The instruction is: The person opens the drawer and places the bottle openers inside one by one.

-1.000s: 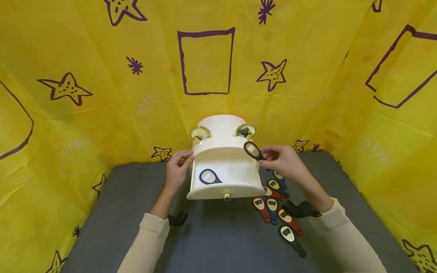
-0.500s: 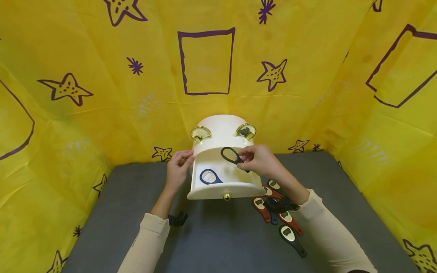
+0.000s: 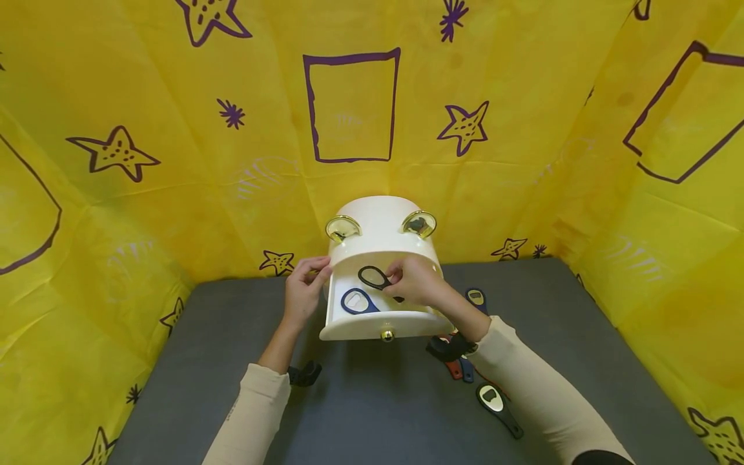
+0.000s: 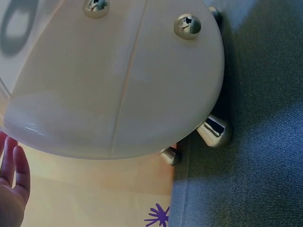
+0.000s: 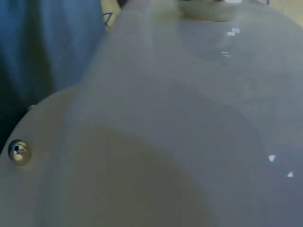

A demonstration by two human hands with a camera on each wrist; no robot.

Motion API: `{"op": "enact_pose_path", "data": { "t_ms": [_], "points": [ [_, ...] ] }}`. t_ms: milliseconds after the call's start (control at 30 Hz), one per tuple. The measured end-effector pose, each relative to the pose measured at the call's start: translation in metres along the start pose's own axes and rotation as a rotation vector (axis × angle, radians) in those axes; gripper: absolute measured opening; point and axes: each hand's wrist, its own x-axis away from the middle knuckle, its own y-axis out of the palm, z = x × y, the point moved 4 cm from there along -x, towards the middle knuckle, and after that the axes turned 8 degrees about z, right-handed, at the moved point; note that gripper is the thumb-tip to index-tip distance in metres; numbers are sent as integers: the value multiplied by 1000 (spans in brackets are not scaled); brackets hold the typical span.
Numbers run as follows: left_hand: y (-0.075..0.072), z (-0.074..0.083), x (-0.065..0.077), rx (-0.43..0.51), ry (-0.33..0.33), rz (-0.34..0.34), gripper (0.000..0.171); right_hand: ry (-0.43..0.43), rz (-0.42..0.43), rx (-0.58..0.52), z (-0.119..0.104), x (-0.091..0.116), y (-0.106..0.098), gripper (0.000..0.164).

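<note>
Right hand (image 3: 414, 281) pinching the black oval-headed bottle opener (image 3: 374, 278) by its handle over the glossy white drawer (image 3: 349, 329), head pointing left and away; left hand (image 3: 303, 284), unclenched, touching the rounded white cabinet (image 3: 378, 223)

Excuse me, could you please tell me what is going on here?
The person's right hand holds a black bottle opener in or just above the open drawer of a white box, where a blue opener lies. The left hand touches the box's side. More openers lie on the gray table, to the right.
</note>
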Motion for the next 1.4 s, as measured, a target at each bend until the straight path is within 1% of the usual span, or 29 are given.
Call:
{"op": "enact_pose_path", "data": {
  "t_ms": [133, 233, 433, 600, 800, 900, 1033, 1267, 1400],
  "points": [
    [0, 0, 1, 5, 3, 6, 21, 21, -5, -24, 2, -1, 5, 34],
    [0, 1, 0, 9, 6, 6, 21, 39, -5, -59, 3, 1, 0, 36],
    [-1, 2, -1, 15, 3, 2, 22, 42, 16, -162, 6, 12, -27, 32],
    [-1, -3, -1, 17, -16, -5, 22, 33, 35, -200, 17, 23, -47, 31],
    [-1, -7, -2, 31, -15, -6, 22, 41, 84, -187, 36, 37, -67, 27],
    [-1, -8, -2, 40, -8, -4, 21, 63, 98, -178, 44, 45, -73, 28],
    [-1, -9, -2, 44, -12, -3, 21, 91, 105, -162, 56, 55, -75, 28],
    [-2, -8, -1, 46, -31, -8, 22, 103, 119, -155, 79, 66, -75, 30],
    [-1, -7, -1, 45, -25, -11, 22, 123, 115, -131, 89, 71, -79, 32]
  ]
}}
